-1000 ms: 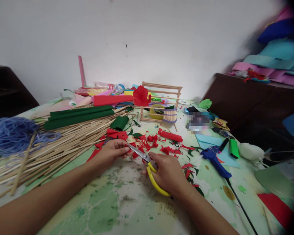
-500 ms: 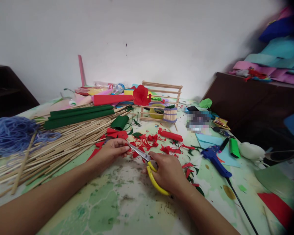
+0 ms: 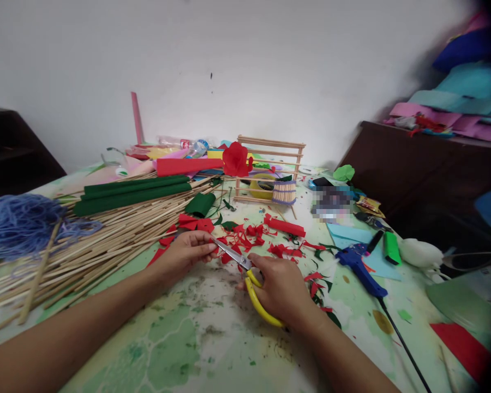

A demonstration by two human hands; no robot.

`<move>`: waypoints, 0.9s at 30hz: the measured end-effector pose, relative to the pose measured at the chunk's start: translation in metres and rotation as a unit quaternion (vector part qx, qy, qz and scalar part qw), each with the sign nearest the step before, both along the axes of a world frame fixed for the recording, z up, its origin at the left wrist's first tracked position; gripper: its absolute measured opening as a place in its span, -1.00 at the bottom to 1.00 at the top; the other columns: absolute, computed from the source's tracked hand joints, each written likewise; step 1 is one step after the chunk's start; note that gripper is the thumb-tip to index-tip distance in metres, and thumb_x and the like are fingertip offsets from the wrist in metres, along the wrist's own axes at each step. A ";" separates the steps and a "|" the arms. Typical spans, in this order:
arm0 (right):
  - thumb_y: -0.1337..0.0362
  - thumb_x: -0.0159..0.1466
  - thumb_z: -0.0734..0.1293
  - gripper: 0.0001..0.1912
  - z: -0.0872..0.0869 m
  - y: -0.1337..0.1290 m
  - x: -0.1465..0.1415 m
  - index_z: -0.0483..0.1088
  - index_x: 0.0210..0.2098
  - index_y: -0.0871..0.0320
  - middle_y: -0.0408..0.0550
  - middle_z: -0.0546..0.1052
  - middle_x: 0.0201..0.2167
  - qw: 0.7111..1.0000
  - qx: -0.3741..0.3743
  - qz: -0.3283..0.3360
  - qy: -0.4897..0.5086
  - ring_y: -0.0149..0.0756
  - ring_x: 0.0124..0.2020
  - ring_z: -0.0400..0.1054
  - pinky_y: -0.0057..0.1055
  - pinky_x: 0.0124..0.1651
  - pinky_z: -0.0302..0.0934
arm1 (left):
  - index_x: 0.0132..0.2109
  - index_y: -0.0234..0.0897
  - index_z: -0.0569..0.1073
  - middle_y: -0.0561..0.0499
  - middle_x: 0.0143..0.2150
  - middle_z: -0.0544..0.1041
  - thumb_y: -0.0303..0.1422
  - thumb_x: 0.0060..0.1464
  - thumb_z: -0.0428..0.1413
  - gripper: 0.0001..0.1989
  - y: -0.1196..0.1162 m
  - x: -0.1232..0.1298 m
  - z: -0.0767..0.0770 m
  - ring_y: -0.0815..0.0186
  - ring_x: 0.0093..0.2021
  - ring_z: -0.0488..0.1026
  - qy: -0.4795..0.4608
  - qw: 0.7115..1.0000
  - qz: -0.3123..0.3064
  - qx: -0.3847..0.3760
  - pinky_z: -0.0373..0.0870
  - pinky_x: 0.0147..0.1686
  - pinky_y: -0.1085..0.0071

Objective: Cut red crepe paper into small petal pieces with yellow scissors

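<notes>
My right hand (image 3: 284, 284) is closed around the yellow handles of a pair of scissors (image 3: 236, 256), whose metal blades point up and left. At the blade tips my left hand (image 3: 191, 252) is pinched closed; a bit of red shows by its fingertips, but what they hold is too small to make out. Red paper scraps (image 3: 245, 236) are scattered just beyond both hands, with a rolled red strip (image 3: 285, 225) among them. A red paper flower (image 3: 235, 159) is at a small wooden stick frame (image 3: 272, 143) behind the scraps.
Thin wooden sticks (image 3: 118, 240) cover the left side, with green paper rolls (image 3: 135, 194) on top and blue yarn (image 3: 18, 225) beside them. A blue glue gun (image 3: 360, 268) lies right of my right hand, its cord running to the front. Nearby is a green marker (image 3: 391, 247).
</notes>
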State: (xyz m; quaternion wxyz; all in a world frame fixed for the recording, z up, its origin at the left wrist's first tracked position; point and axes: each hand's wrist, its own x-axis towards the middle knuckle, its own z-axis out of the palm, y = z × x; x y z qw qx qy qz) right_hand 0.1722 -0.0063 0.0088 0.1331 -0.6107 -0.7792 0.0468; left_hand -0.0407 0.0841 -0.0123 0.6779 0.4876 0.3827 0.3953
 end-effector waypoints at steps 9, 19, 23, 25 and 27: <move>-0.04 0.23 0.20 -0.67 -0.004 0.001 0.001 0.39 -0.21 0.02 -0.13 0.55 -0.45 1.000 0.013 -0.005 0.003 -0.32 -0.46 0.37 -0.43 -0.46 -0.13 | -0.41 -0.35 0.51 0.03 -0.55 0.53 -0.36 -0.20 0.32 -0.81 0.001 -0.001 -0.003 0.46 -0.58 0.37 -0.006 1.000 -0.004 -0.001 0.29 -0.52 0.56; -0.09 0.15 0.28 -0.60 -0.004 0.002 0.002 0.40 -0.14 0.00 -0.14 0.55 -0.39 1.000 0.007 -0.013 0.024 -0.26 -0.38 0.40 -0.45 -0.41 -0.05 | -0.42 -0.36 0.51 0.04 -0.58 0.51 -0.34 -0.22 0.33 -0.78 0.003 0.000 -0.007 0.46 -0.59 0.35 -0.003 1.000 0.004 -0.003 0.27 -0.54 0.55; -0.12 0.15 0.27 -0.53 -0.003 0.002 0.001 0.39 -0.07 0.00 -0.13 0.55 -0.38 1.000 0.008 -0.007 0.018 -0.24 -0.37 0.40 -0.44 -0.40 -0.04 | -0.41 -0.34 0.51 0.07 -0.57 0.50 -0.33 -0.22 0.32 -0.79 0.004 0.000 -0.009 0.46 -0.57 0.35 0.001 1.000 -0.006 0.014 0.27 -0.52 0.55; -0.12 0.15 0.26 -0.52 -0.003 0.002 0.001 0.38 -0.06 0.00 -0.12 0.55 -0.37 1.000 0.008 -0.003 0.019 -0.23 -0.37 0.40 -0.44 -0.39 -0.03 | -0.41 -0.34 0.51 0.08 -0.56 0.50 -0.35 -0.20 0.31 -0.81 0.003 0.000 -0.008 0.46 -0.57 0.35 0.011 1.000 -0.012 0.020 0.27 -0.51 0.55; -0.11 0.17 0.24 -0.55 -0.003 0.003 0.001 0.39 -0.06 0.00 -0.12 0.55 -0.36 1.000 0.008 -0.008 0.021 -0.23 -0.35 0.40 -0.43 -0.38 -0.02 | -0.40 -0.34 0.51 0.08 -0.55 0.51 -0.38 -0.20 0.31 -0.82 0.001 0.001 -0.006 0.45 -0.57 0.37 0.020 1.000 -0.002 0.017 0.28 -0.51 0.54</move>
